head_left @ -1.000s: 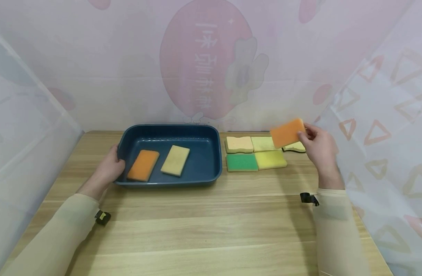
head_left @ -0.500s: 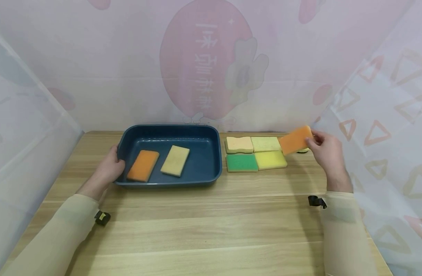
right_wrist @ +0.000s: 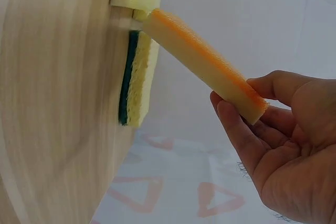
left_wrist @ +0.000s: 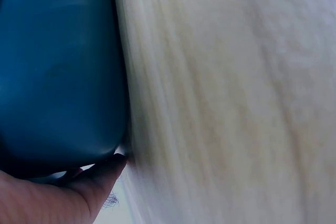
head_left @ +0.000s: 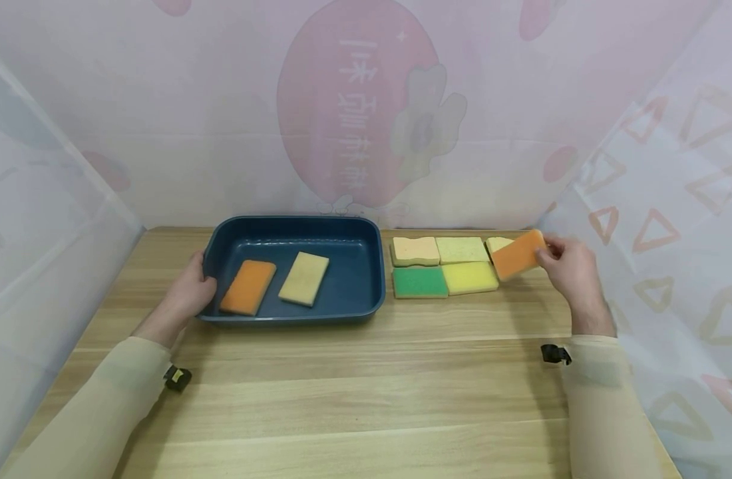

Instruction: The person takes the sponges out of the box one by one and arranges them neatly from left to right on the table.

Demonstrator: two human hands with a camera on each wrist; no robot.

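My right hand (head_left: 571, 271) pinches an orange-topped sponge (head_left: 518, 255) by its right end, thumb on the orange face and fingers under the pale side. The sponge is tilted, its far end close to the yellow sponge (head_left: 470, 277). Partly hidden below it is a pale yellow sponge with a dark green underside (right_wrist: 137, 80), lying on the table. At the left, my left hand (head_left: 186, 287) holds the left end of a dark blue rectangular tray (head_left: 288, 318), its thumb at the near corner. Inside the tray lie an orange sponge (head_left: 249, 287) and a cream sponge (head_left: 304, 279).
Right of the tray, a green sponge (head_left: 420, 283), a wavy-edged cream sponge (head_left: 415, 251) and a pale yellow sponge (head_left: 462, 250) lie close together on the wooden table (head_left: 354, 399). Printed cloth walls (head_left: 222, 166) stand behind and at both sides.
My right hand has moved right and slightly toward me, lowering the orange sponge from above the back row to the right end of the sponges. The left hand and tray have stayed put.
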